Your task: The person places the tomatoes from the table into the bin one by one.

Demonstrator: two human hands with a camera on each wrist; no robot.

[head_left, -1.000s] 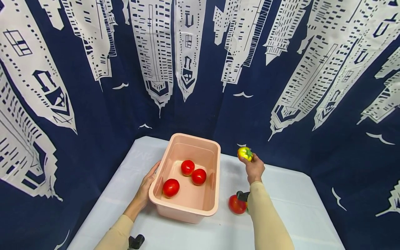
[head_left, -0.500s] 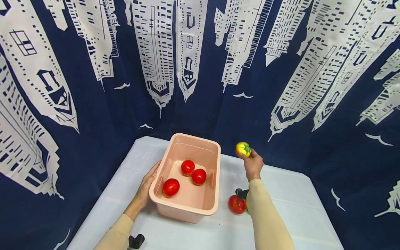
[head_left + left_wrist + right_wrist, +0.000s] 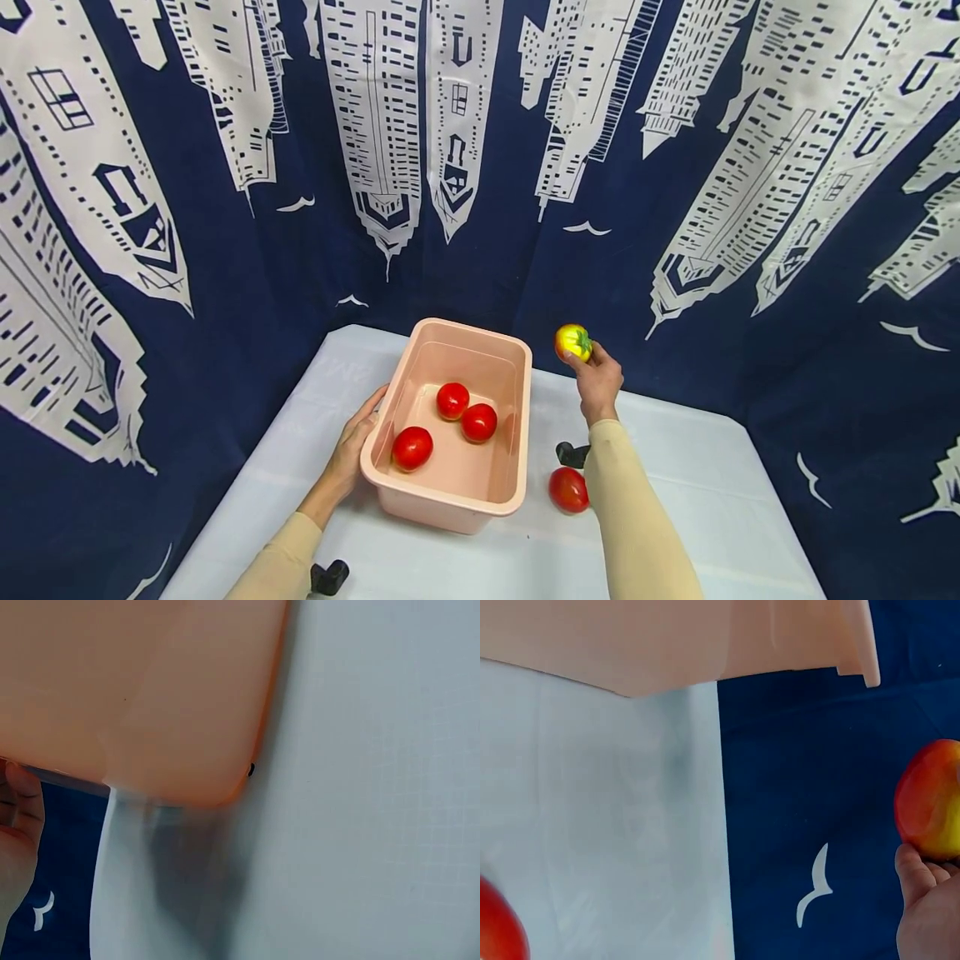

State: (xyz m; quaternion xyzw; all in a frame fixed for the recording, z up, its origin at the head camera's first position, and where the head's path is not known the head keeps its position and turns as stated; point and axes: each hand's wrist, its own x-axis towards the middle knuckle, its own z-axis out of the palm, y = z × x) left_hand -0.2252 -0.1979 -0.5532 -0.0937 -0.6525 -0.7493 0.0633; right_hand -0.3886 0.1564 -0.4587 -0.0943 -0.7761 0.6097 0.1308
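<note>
My left hand [image 3: 348, 454] grips the left side of a pink plastic bin [image 3: 416, 496], fingers up at its rim. In the left wrist view its curled fingers [image 3: 22, 796] meet the bin's wall [image 3: 172, 712]. Inside the bin lie three red tomatoes, one at the near left [image 3: 412, 449] and two close together farther back. My right hand [image 3: 598, 387] pinches a yellow-and-red tomato [image 3: 573, 342] with a green leafy top, raised right of the bin's far end. The right wrist view shows this tomato [image 3: 930, 802] at its right edge, fingers beneath it.
A red tomato [image 3: 568, 490] lies on the white-covered table [image 3: 720, 500] right of the bin, beside the right forearm. Behind the table hangs a dark blue curtain [image 3: 480, 283] printed with white buildings. Black wrist mounts [image 3: 328, 577] stick out from the sleeves.
My right hand has moved the yellow-and-red tomato up and left, closer to the bin. My left hand and the bin have stayed in place.
</note>
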